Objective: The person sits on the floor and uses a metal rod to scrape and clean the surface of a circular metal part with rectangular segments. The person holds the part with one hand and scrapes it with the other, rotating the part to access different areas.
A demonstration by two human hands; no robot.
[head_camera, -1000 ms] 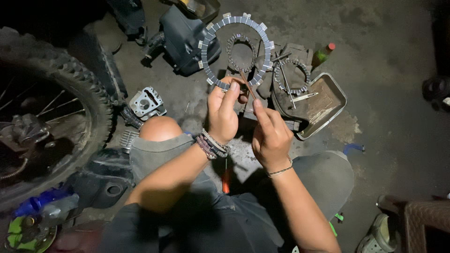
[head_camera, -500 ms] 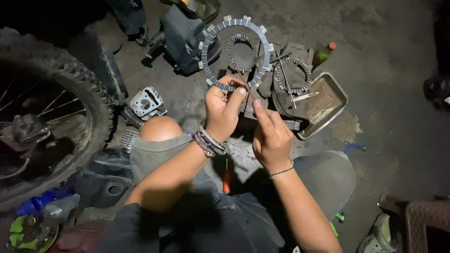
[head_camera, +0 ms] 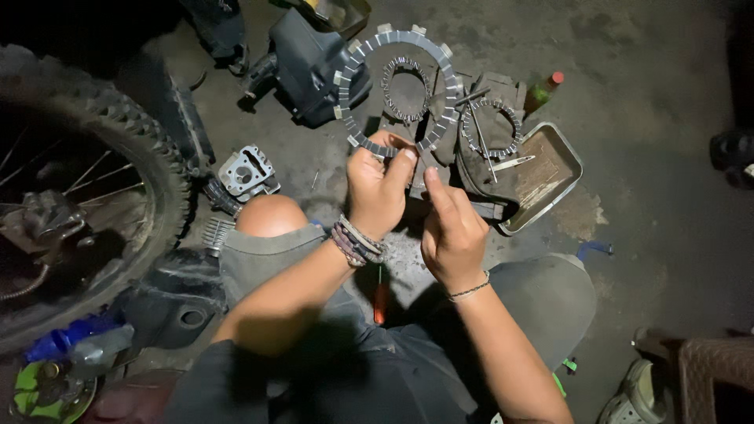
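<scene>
My left hand (head_camera: 379, 184) grips the lower edge of a large grey clutch friction ring (head_camera: 355, 55) with tabs around its rim and holds it upright above the floor. Just to its right, my right hand (head_camera: 450, 229) is raised with its fingers curled near the ring's bottom edge; whether it pinches something small I cannot tell. Through the held ring a toothed metal ring (head_camera: 405, 64) shows on the floor. Another toothed ring (head_camera: 503, 114) lies on a dark cloth beside a metal tray (head_camera: 567, 166).
A knobby motorcycle wheel (head_camera: 118, 149) stands at the left. An engine cylinder part (head_camera: 247, 173) lies near my knee. A dark engine casing (head_camera: 302, 59) sits at the top. An orange-handled screwdriver (head_camera: 379, 302) lies between my legs. A green bottle (head_camera: 543, 90) stands beyond the tray.
The ring and both hands stay nearly where they were; the ring has shifted slightly upward in view, and my left thumb has settled on its lower edge.
</scene>
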